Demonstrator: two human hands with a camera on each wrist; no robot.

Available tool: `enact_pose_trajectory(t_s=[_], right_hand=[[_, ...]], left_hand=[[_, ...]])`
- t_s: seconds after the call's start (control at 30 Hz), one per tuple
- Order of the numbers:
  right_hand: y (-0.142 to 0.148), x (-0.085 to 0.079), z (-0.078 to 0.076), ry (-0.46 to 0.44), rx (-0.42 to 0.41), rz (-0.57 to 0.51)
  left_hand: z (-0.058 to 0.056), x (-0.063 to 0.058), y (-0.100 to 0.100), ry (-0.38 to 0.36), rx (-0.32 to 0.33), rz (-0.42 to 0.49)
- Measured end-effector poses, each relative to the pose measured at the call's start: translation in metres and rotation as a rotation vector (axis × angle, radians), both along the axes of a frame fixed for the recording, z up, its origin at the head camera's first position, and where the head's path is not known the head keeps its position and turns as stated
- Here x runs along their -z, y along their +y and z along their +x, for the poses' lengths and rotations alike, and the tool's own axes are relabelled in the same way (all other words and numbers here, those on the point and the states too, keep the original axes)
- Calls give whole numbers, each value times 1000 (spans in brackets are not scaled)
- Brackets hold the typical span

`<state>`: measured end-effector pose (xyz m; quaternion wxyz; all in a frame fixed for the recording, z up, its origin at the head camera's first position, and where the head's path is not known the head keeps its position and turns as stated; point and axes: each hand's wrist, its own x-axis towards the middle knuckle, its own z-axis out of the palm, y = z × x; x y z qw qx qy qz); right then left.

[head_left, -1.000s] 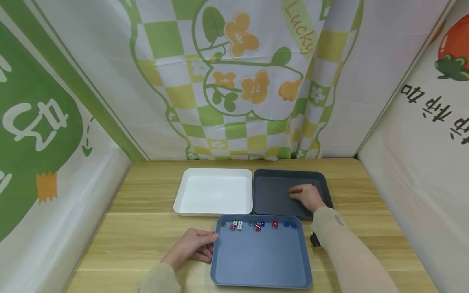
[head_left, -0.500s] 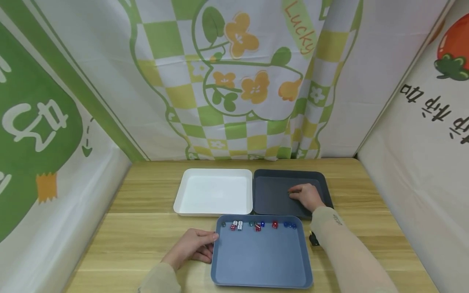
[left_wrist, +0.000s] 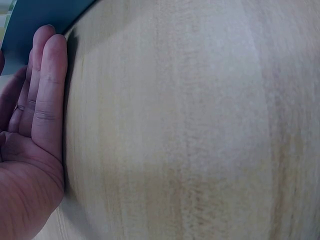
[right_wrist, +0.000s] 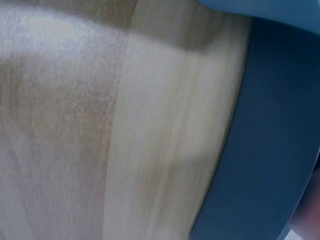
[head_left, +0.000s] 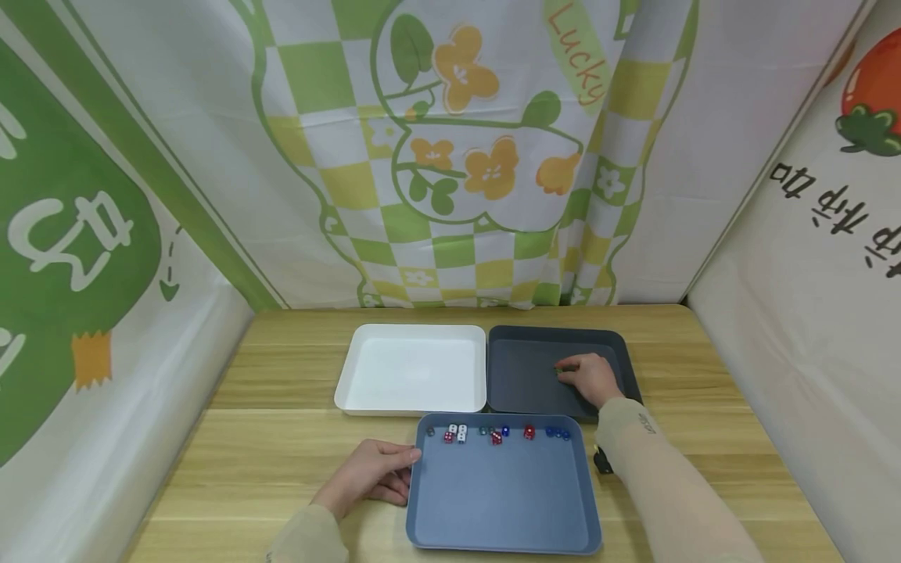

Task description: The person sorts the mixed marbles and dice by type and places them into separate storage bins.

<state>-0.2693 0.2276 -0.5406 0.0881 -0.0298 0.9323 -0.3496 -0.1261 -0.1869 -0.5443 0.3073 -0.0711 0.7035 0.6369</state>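
My left hand (head_left: 380, 471) grips the left rim of the blue tray (head_left: 503, 500), thumb on the rim; in the left wrist view its fingers (left_wrist: 50, 95) lie along the table under the tray wall. Over the black tray (head_left: 521, 375), my right hand (head_left: 591, 379) pinches a small green piece (head_left: 559, 371) low above the floor. A row of small pieces lies along the blue tray's far side: white dice (head_left: 457, 433), red dice (head_left: 529, 432), blue beads (head_left: 558, 433) and dull green beads (head_left: 486, 430). The right wrist view shows mostly the black tray's outer wall (right_wrist: 265, 125).
A white tray (head_left: 415, 367) stands left of the black one, rims side by side, both behind the blue tray. Partly hidden by the right sleeve, a small black object with a yellow mark (head_left: 602, 460) lies on the wooden table (head_left: 281, 438). Printed curtains surround the table.
Both hands stay almost where they were. The green piece at my right fingertips shows a little more clearly now. The pieces in the blue tray have not moved.
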Motion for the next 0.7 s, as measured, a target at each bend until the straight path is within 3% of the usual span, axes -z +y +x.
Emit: enact_pose_trajectory(t_s=[0.7], right_hand=[[3,-3,1,-3,-11,35]], left_hand=[[1,1,1,10,-9,-8]])
